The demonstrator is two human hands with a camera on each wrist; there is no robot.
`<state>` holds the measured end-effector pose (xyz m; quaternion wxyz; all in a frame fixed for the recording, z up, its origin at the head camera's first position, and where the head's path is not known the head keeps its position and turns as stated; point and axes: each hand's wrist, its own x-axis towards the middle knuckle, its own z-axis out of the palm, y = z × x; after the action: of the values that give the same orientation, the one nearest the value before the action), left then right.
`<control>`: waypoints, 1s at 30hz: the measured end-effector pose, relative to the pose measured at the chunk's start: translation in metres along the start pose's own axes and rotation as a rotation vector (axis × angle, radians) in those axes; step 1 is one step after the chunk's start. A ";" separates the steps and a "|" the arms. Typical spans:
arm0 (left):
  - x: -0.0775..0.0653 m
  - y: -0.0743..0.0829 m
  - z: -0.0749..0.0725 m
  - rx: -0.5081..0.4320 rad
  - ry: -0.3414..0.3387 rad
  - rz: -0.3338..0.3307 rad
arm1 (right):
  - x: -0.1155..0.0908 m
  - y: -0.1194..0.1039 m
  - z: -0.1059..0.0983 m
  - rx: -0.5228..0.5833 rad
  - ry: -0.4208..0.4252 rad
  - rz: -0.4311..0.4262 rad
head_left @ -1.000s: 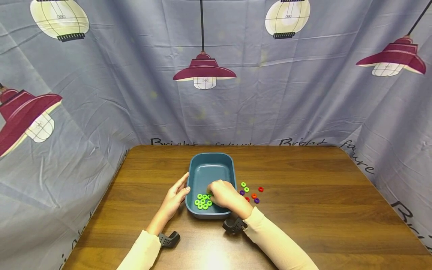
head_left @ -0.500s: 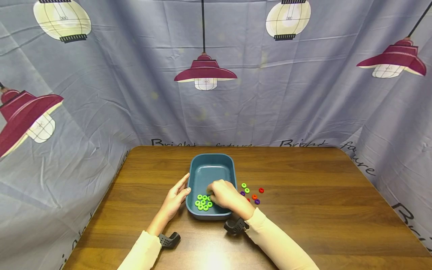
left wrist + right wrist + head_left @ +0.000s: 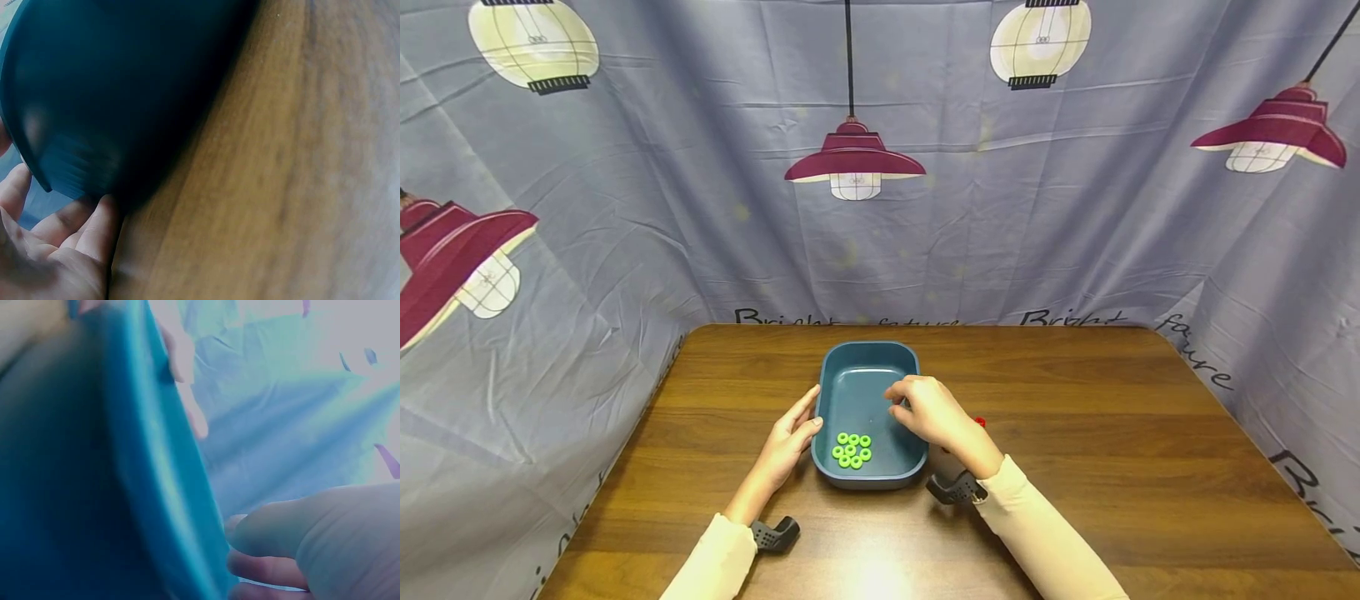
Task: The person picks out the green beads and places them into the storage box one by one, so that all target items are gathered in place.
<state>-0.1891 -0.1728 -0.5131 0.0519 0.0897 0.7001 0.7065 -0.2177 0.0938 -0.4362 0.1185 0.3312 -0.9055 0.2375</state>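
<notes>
A blue-green plastic tray (image 3: 865, 396) stands on the wooden table, with several small green rings (image 3: 851, 451) clustered in its near left corner. My left hand (image 3: 787, 437) rests against the tray's left side, its fingers nearly straight. In the left wrist view, fingertips of that hand (image 3: 59, 240) touch the tray's outer wall (image 3: 112, 94). Over the tray's right rim hovers my right hand (image 3: 928, 410), thumb and forefinger apart and loosely bent, with nothing visible between them. The right wrist view shows this hand (image 3: 331, 544) beside the tray's rim (image 3: 156, 456).
A red ring (image 3: 980, 422) peeks out on the table past my right forearm, which hides the other loose rings there. Bare wooden table (image 3: 1075, 433) extends right. A grey printed curtain (image 3: 880, 250) hangs behind the table's far edge. Each wrist wears a black band (image 3: 777, 534).
My right hand has lifted from beside the green rings and moved right to the tray's right rim; its finger and thumb have parted. The left hand and tray look unmoved.
</notes>
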 end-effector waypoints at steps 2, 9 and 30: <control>0.000 0.000 -0.001 0.009 -0.001 0.004 | -0.002 0.005 -0.005 0.003 0.018 0.015; 0.000 0.000 0.000 0.001 -0.005 0.000 | -0.014 0.026 -0.019 0.022 0.045 0.107; 0.000 0.001 0.000 -0.011 -0.003 0.010 | -0.058 0.070 -0.007 -0.076 -0.035 0.216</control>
<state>-0.1885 -0.1724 -0.5125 0.0499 0.0941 0.6957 0.7104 -0.2195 0.1752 -0.4765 0.0888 0.2311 -0.9461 0.2087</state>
